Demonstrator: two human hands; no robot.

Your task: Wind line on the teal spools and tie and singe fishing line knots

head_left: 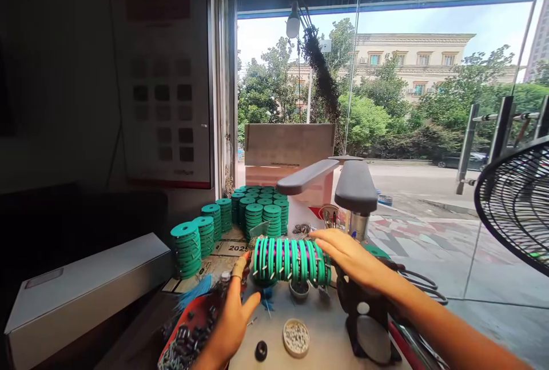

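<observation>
Row of green discs (pixel 292 261) sits behind the bead dish (pixel 296 355). Left hand (pixel 235 308), left of dish, at row's left end, thumb spread, grip can't tell; right hand (pixel 343 251), behind-right of dish, flat, unclenched.

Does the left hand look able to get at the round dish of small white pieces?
Probably yes: the left hand is open, and the dish sits uncovered on the table to its right, with nothing tall between them.

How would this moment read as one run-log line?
left hand: at left end of sideways green disc stack | right hand: extended at its right end | white pieces: in round dish
</observation>
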